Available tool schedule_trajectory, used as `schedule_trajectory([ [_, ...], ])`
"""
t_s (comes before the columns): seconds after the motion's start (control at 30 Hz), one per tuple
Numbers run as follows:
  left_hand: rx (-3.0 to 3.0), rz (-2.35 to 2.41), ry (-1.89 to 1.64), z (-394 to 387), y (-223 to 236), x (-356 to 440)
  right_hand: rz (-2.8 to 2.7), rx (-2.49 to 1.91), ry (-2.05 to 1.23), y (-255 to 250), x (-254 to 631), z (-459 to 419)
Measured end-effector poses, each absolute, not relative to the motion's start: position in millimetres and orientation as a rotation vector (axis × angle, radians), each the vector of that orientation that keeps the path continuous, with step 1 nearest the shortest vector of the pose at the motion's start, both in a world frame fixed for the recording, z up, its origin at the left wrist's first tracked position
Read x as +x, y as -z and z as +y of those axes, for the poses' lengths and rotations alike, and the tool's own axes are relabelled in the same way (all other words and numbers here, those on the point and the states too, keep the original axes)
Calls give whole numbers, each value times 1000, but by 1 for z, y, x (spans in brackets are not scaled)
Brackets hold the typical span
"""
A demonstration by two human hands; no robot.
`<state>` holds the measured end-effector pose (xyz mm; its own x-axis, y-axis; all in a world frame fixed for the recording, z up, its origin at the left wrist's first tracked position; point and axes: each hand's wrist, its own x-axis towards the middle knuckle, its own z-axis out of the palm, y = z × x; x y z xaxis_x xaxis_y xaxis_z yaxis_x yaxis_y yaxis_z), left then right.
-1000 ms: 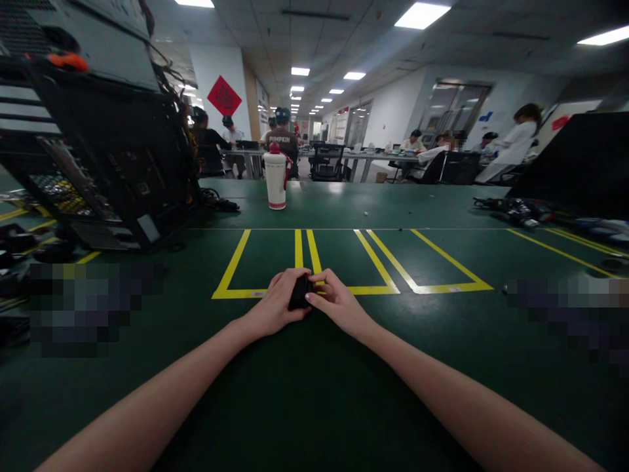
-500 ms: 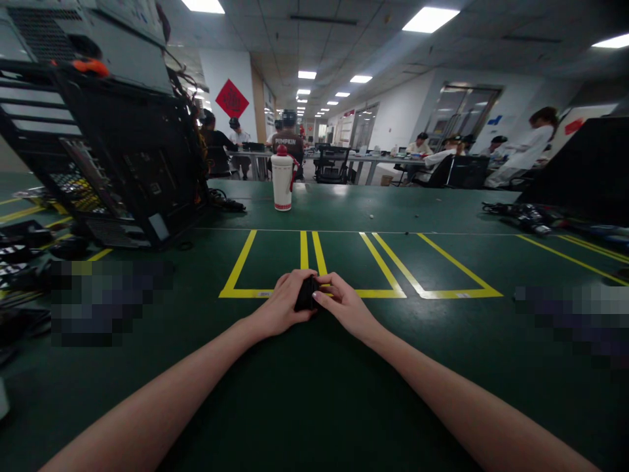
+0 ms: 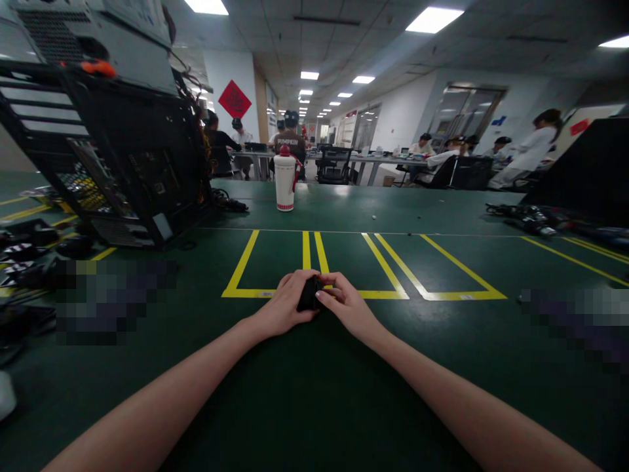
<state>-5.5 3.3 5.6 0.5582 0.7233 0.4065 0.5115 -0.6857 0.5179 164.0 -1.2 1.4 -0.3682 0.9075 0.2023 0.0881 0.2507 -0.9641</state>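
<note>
A green surface (image 3: 304, 406) is spreading across the view, its near side running out of the frame. On the left, a black case (image 3: 137, 177) is standing on it, its inner parts sinking into shadow and too dark to make out. On the right, a dark panel (image 3: 584, 167) is leaning out past the frame edge. Blocky blurs are masking whatever is lying at both sides. Yellow tape (image 3: 386, 265) is marking out shapes ahead, the hands covering part of its near line.

The left hand (image 3: 281, 305) is half closing around a black thing, fingers bending over its far side, where the tips are hard to see, and thumb lying along the near side. The right hand (image 3: 348, 303) is curling loosely, its thumb and forefinger touching the thing's right end. A white bottle (image 3: 285, 183) is standing beyond them, near the far edge. A pale object (image 3: 6, 395) is poking in at the left, mostly cut off. The black thing (image 3: 306, 296) is sitting between the hands, mostly hidden; whether it is touching the surface cannot be told.
</note>
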Motion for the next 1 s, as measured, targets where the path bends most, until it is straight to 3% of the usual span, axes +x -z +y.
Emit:
schedule_trajectory([
  [1.0, 2476, 1005, -875, 4, -4, -6, -1657, -877, -1273, 2, 166, 1],
])
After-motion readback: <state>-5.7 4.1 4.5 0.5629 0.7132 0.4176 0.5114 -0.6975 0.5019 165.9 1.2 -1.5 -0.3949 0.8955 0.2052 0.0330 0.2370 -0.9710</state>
